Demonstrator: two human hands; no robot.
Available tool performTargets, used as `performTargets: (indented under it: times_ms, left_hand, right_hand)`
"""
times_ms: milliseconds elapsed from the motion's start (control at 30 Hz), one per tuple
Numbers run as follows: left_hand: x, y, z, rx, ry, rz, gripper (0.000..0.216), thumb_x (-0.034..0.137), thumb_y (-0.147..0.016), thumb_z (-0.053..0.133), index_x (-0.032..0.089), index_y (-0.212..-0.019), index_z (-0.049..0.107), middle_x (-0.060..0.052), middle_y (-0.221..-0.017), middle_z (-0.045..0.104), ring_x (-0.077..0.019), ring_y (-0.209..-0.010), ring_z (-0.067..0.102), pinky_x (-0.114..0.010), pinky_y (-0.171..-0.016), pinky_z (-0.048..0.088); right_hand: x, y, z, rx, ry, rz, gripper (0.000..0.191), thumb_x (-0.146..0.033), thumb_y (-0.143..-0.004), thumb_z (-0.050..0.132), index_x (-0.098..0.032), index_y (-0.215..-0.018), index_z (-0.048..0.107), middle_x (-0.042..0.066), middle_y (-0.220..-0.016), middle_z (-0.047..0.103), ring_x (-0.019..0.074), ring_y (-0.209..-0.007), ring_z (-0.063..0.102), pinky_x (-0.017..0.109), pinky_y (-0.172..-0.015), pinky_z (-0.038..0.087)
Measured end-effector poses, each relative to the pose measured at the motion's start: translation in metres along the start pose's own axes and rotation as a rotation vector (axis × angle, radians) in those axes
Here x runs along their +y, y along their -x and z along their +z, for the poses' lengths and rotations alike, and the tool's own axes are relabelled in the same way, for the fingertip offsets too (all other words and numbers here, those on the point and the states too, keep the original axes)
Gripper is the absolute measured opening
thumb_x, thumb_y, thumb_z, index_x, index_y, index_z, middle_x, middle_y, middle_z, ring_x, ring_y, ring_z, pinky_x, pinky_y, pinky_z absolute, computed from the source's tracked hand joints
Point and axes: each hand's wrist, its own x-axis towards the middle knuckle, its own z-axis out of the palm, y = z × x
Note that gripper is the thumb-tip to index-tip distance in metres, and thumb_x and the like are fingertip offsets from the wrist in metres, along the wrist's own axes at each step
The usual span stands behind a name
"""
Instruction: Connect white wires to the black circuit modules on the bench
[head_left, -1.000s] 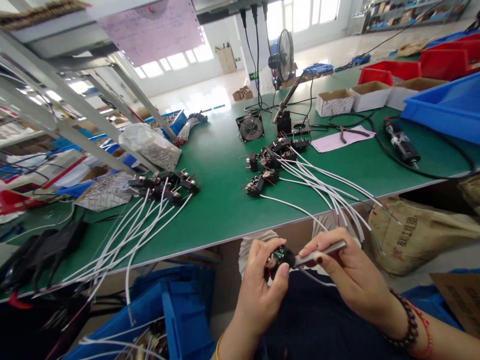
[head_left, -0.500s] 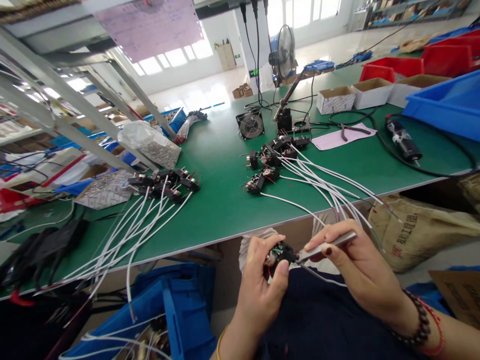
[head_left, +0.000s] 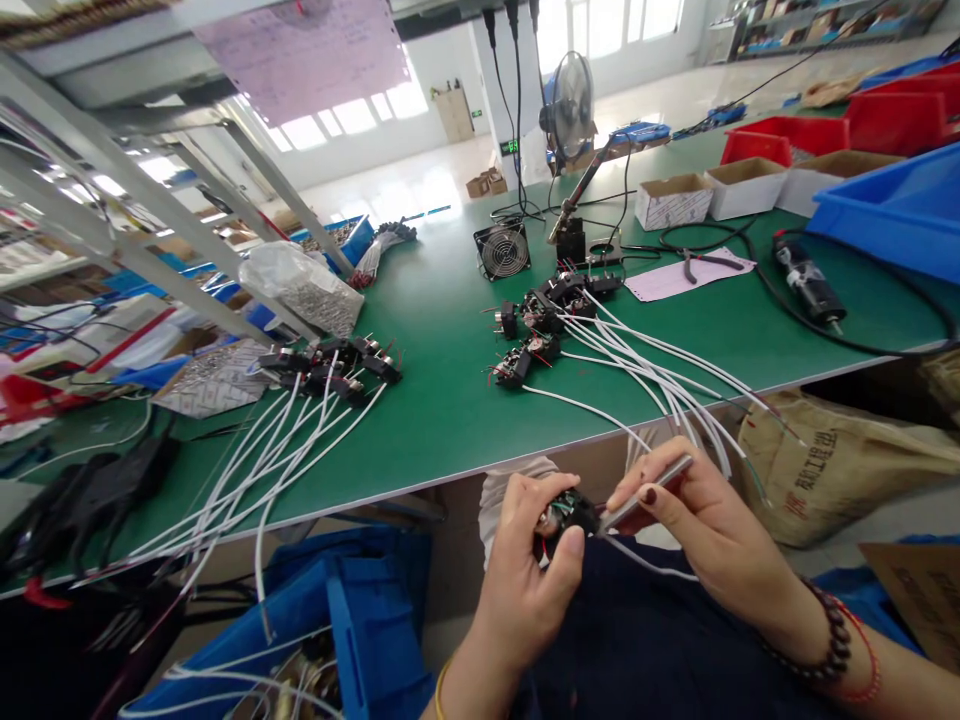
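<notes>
My left hand (head_left: 529, 570) is closed round a small black electrical part (head_left: 574, 512) with green and red wires showing in it. Thumb and fingers pinch it from both sides, over my lap in front of the bench edge. A slim silver metal tool (head_left: 651, 490), perhaps tweezers, is gripped in my right hand (head_left: 709, 530). Its narrow end points left and meets the right side of the black part. From that same side a white cable (head_left: 652, 567) runs off beneath my right hand.
On the green bench (head_left: 442, 400) lie two heaps of similar black parts (head_left: 330, 368) with white cables. A soldering iron (head_left: 577, 195), small fan (head_left: 502, 250), pliers (head_left: 690, 266) and electric screwdriver (head_left: 808, 280) are farther back. Below left stands a blue crate (head_left: 375, 620).
The silver tool has turned a little steeper, and its upper end has shifted left. My left hand and the black part have moved slightly right.
</notes>
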Motion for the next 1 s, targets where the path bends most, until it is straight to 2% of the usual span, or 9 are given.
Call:
performTargets:
  times_ms: [233,333,400,567,667,733,833,933,1000]
  left_hand:
    - [-0.001,-0.001,-0.003,-0.052,0.019,0.000,0.033,0.040,-0.105,0.058,0.028,-0.134,0.067,-0.006,-0.112,0.062,-0.0249,-0.103,0.061,-0.038,-0.091,0.048]
    - [-0.001,-0.002,-0.004,-0.076,0.040,0.010,0.035,0.045,-0.105,0.057,0.028,-0.134,0.067,-0.007,-0.114,0.063,-0.0263,-0.106,0.062,-0.039,-0.093,0.049]
    - [-0.001,-0.002,-0.005,-0.062,0.033,0.020,0.036,0.047,-0.106,0.056,0.028,-0.135,0.067,-0.007,-0.114,0.063,-0.0262,-0.105,0.061,-0.039,-0.092,0.049]
    - [-0.001,-0.002,-0.003,-0.078,0.082,0.095,0.041,0.055,-0.106,0.055,0.029,-0.136,0.067,-0.006,-0.111,0.060,-0.0249,-0.102,0.060,-0.038,-0.091,0.049]
    - [-0.002,-0.003,-0.001,-0.073,0.105,0.106,0.042,0.057,-0.106,0.055,0.029,-0.136,0.067,-0.005,-0.111,0.061,-0.0246,-0.103,0.060,-0.037,-0.092,0.048]
    - [-0.002,-0.004,0.000,-0.039,0.082,0.075,0.040,0.053,-0.107,0.054,0.029,-0.136,0.066,-0.006,-0.113,0.063,-0.0250,-0.104,0.060,-0.038,-0.093,0.048]
    - [-0.001,-0.005,0.001,0.014,0.022,0.021,0.035,0.044,-0.107,0.056,0.027,-0.136,0.066,-0.006,-0.115,0.064,-0.0255,-0.106,0.061,-0.038,-0.094,0.048]
    - [0.000,-0.004,0.001,0.026,-0.024,0.010,0.033,0.038,-0.105,0.058,0.028,-0.135,0.065,-0.005,-0.114,0.063,-0.0242,-0.105,0.062,-0.036,-0.094,0.048]
    - [0.001,-0.003,0.000,0.023,-0.051,0.005,0.033,0.036,-0.104,0.060,0.029,-0.135,0.065,-0.004,-0.112,0.062,-0.0231,-0.103,0.062,-0.035,-0.092,0.048]
  right_hand:
    - [-0.011,0.003,-0.001,-0.045,0.100,-0.102,0.014,-0.039,-0.113,0.065,-0.027,-0.108,0.064,0.002,-0.098,0.078,0.0152,-0.081,0.077,0.023,-0.075,0.067]
    - [-0.011,0.001,-0.002,-0.039,0.061,-0.091,0.015,-0.039,-0.112,0.069,-0.026,-0.108,0.066,0.003,-0.097,0.078,0.0152,-0.082,0.077,0.023,-0.075,0.067]
    - [-0.005,-0.001,-0.002,-0.029,-0.082,0.004,0.021,-0.043,-0.109,0.073,-0.024,-0.104,0.064,0.003,-0.096,0.078,0.0152,-0.083,0.078,0.023,-0.075,0.068]
    - [0.017,-0.009,-0.003,-0.023,-0.551,0.471,0.047,-0.048,-0.088,0.096,-0.021,-0.096,0.057,0.000,-0.086,0.078,0.0127,-0.069,0.078,0.015,-0.061,0.064]
    - [0.019,-0.012,-0.005,-0.024,-0.607,0.537,0.049,-0.046,-0.085,0.098,-0.021,-0.097,0.057,0.000,-0.087,0.079,0.0122,-0.070,0.079,0.013,-0.063,0.064]
    - [0.013,-0.011,-0.006,-0.004,-0.506,0.432,0.045,-0.048,-0.091,0.094,-0.022,-0.097,0.058,0.000,-0.090,0.079,0.0138,-0.075,0.080,0.015,-0.065,0.065]
    - [0.001,-0.004,-0.005,0.055,-0.188,0.129,0.030,-0.048,-0.104,0.078,-0.024,-0.100,0.060,0.002,-0.096,0.080,0.0158,-0.083,0.080,0.021,-0.072,0.068]
    - [-0.006,0.005,-0.001,0.038,0.158,-0.131,0.014,-0.039,-0.114,0.064,-0.027,-0.110,0.062,0.003,-0.101,0.078,0.0151,-0.089,0.078,0.022,-0.079,0.067]
    - [-0.007,0.010,0.001,0.013,0.332,-0.250,0.011,-0.038,-0.116,0.058,-0.028,-0.113,0.061,0.002,-0.103,0.078,0.0147,-0.091,0.077,0.021,-0.082,0.064]
